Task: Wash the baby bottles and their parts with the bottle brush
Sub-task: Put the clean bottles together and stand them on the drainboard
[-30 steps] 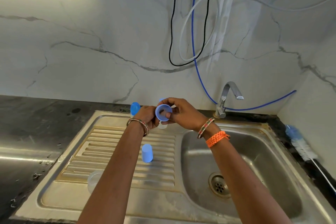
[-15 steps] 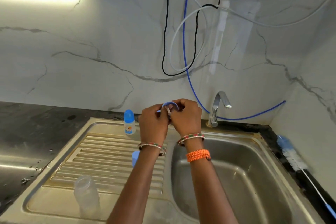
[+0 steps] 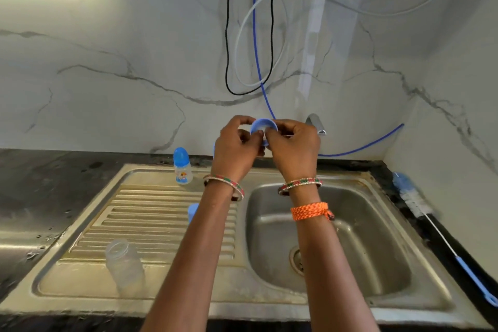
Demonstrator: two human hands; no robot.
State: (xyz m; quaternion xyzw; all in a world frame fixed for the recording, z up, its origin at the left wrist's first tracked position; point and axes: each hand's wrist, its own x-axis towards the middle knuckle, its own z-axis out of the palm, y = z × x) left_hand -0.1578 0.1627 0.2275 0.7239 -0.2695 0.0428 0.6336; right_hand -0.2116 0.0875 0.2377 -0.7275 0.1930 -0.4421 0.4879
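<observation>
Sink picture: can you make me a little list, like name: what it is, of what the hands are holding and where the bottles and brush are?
hands: left hand and right hand both hold the blue ring above the sink
capped bottle: upright, back of drainboard
clear bottle: open, no cap, front of drainboard
bottle brush: on the counter right of the sink, untouched
tap: no water seen

1. A home kitchen: a steel sink [image 3: 363,224] with a ribbed drainboard [image 3: 151,224] is set in a dark stone counter [image 3: 40,183].
2. A tap [image 3: 315,122] stands before the marble-look wall [image 3: 134,62].
3. Baby bottles [image 3: 182,167] stand by the basin.
</observation>
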